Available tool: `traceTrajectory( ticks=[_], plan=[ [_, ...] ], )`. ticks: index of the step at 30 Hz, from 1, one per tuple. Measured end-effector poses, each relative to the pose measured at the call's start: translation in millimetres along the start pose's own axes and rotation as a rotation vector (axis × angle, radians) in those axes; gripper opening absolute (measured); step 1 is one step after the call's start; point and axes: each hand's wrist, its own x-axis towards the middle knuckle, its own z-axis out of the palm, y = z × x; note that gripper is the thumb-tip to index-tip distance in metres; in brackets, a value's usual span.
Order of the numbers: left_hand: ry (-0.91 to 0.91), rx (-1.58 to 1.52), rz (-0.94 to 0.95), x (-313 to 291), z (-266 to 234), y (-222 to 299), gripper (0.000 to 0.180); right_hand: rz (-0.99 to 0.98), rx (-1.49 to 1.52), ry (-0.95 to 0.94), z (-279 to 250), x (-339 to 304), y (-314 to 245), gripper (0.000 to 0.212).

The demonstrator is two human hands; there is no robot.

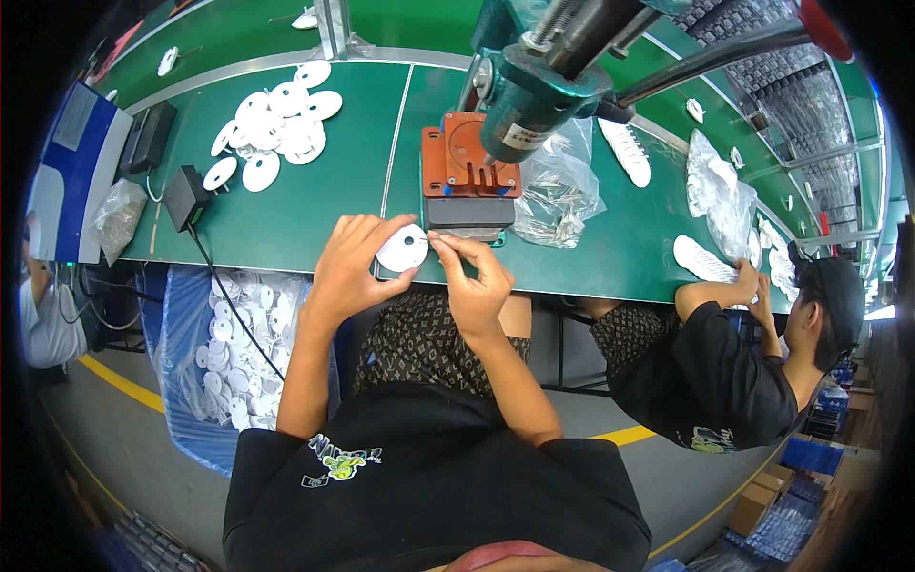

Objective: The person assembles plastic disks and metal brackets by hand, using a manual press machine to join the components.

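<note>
My left hand [345,267] grips a white round plastic disc [396,255] with a dark hole near its middle, thumb below and fingers above. At the disc's right edge, my right hand [478,294] is closed in a pinch. Whatever sits between those fingertips is too small to make out. Both hands are at the front edge of the green table [324,205]. Just beyond them stands an orange fixture [440,172] on a dark block, under a green hand press [534,105] with a long lever.
White discs [276,119] lie heaped at the back left. A clear bag of thin metal parts [558,195] is right of the fixture. A black adapter [186,198] trails a cable. Below left, a blue-lined bin [186,400] holds many discs. A co-worker [715,372] sits at right.
</note>
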Motion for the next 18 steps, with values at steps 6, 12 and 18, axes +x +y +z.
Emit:
traceTrajectory(
  ticks=[6,12,18],
  plan=[
    [0.023,-0.027,0.012,-0.5,-0.2,-0.1,0.06,-0.199,-0.125,0.01,3.9,3.4,4.9,0.013],
    [0.024,-0.02,0.021,0.3,-0.2,0.1,0.059,-0.417,-0.257,-0.021,6.5,8.8,1.5,0.017],
    [0.035,-0.017,0.024,1.0,0.6,-0.1,0.059,-0.456,-0.354,-0.017,7.8,10.0,-0.8,0.019]
  ],
)
